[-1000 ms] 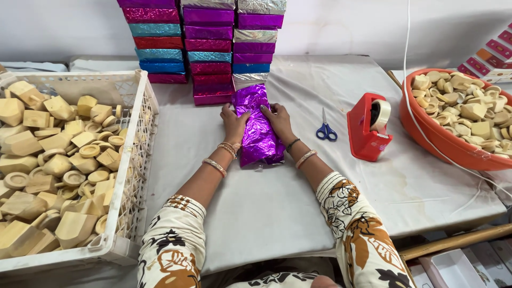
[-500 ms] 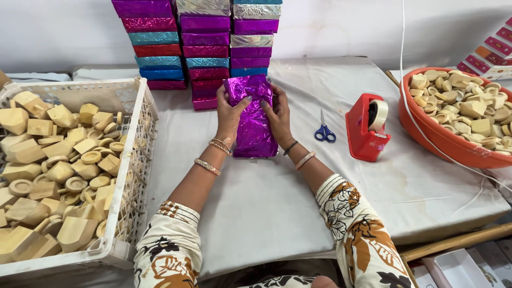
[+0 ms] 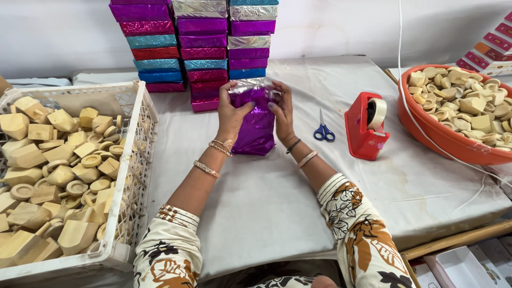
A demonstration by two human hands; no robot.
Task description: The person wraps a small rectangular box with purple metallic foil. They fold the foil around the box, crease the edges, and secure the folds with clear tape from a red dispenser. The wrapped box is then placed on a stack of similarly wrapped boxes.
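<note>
A box wrapped in shiny purple foil (image 3: 257, 121) stands tilted up on its near end on the white cloth-covered table (image 3: 277, 197). My left hand (image 3: 232, 113) grips its left side and my right hand (image 3: 282, 112) grips its right side near the top. The fingers of both hands fold the loose foil over the far end, where the silver underside shows. Right behind it rise three stacks of foil-wrapped boxes (image 3: 196, 48) in purple, pink, blue, red and silver.
A white plastic crate (image 3: 133, 176) of pale wooden pieces fills the left. To the right lie blue-handled scissors (image 3: 322, 131), a red tape dispenser (image 3: 366, 127) and an orange tub (image 3: 437, 136) of wooden pieces. A white cord (image 3: 413, 112) hangs over the tub.
The purple box lay flat a second ago; both hands have lifted its far end and folded the foil flap over, baring the silver side.
</note>
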